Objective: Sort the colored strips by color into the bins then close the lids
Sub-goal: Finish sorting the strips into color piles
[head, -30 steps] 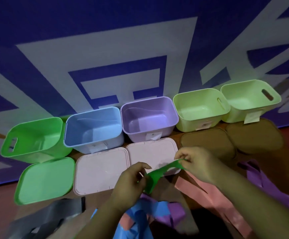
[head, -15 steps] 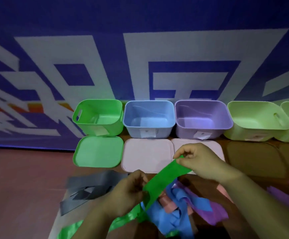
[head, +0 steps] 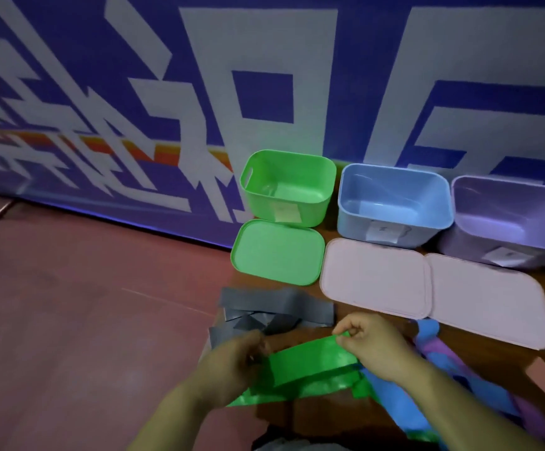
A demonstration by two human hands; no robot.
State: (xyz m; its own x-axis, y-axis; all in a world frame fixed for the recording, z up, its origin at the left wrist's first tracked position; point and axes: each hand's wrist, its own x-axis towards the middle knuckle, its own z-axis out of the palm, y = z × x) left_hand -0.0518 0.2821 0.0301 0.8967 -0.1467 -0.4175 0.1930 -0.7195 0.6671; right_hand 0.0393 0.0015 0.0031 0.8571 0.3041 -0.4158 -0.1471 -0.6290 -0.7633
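A green strip (head: 313, 361) is stretched between my two hands low in the view. My left hand (head: 235, 362) grips its left end, and my right hand (head: 372, 343) pinches its upper right corner. Behind them stand an open green bin (head: 289, 187), a blue bin (head: 395, 206) and a purple bin (head: 512, 222) in a row against the wall. In front of the bins lie a green lid (head: 279, 252) and two pale pink lids (head: 375, 278) (head: 489, 297). All three bins look empty.
Grey strips (head: 274, 307) lie in a heap just beyond my hands. Blue strips (head: 391, 395) and purple strips (head: 440, 353) are piled under my right forearm. The brown table ends at the left above a reddish floor (head: 85, 304). A blue and white patterned wall rises behind the bins.
The view has swung left, so the pale green bins have left the frame. My hands have pulled the green strip out longer and brought it lower and flatter over the table.
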